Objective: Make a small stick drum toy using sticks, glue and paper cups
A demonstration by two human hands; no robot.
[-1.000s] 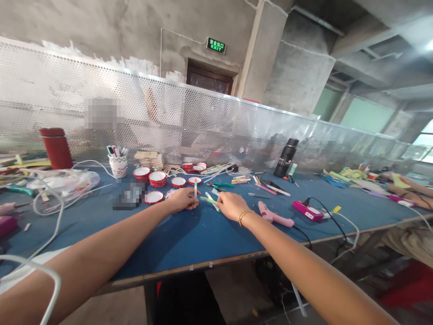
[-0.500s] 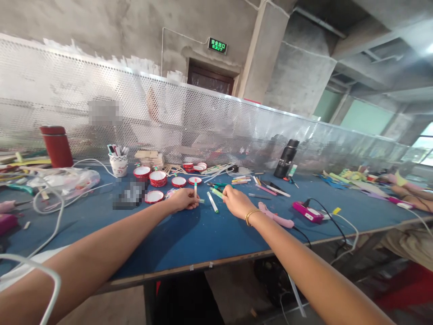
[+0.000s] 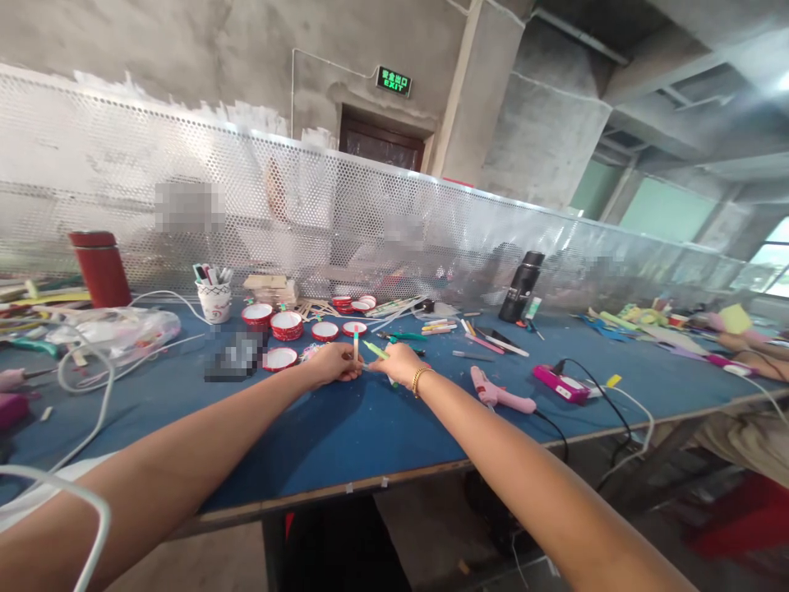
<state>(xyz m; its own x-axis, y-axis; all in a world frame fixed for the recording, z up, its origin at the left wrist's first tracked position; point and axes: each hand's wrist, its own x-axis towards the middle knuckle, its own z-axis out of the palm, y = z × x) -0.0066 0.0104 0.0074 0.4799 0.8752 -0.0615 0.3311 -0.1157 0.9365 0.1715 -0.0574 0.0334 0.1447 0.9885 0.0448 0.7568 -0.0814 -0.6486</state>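
The left hand (image 3: 333, 363) rests on the blue worktop (image 3: 345, 427) with its fingers closed around a small stick (image 3: 356, 344), held upright, white with a red and green tip. The right hand (image 3: 398, 363) is just beside it, fingers pinched on a green stick (image 3: 375, 349) that slants up and to the left toward the upright one; the two sticks are close together, and whether they touch cannot be told. A gold bracelet (image 3: 420, 379) sits on the right wrist. Behind the hands lie several round red lids (image 3: 287, 323) with white insides, and a paper cup (image 3: 214, 301) of pens stands further left. To the right of the hands a pink glue gun (image 3: 498, 394) lies on the worktop, its cable trailing over the edge. A black flask (image 3: 521, 287) stands near the perforated metal screen (image 3: 185, 164)
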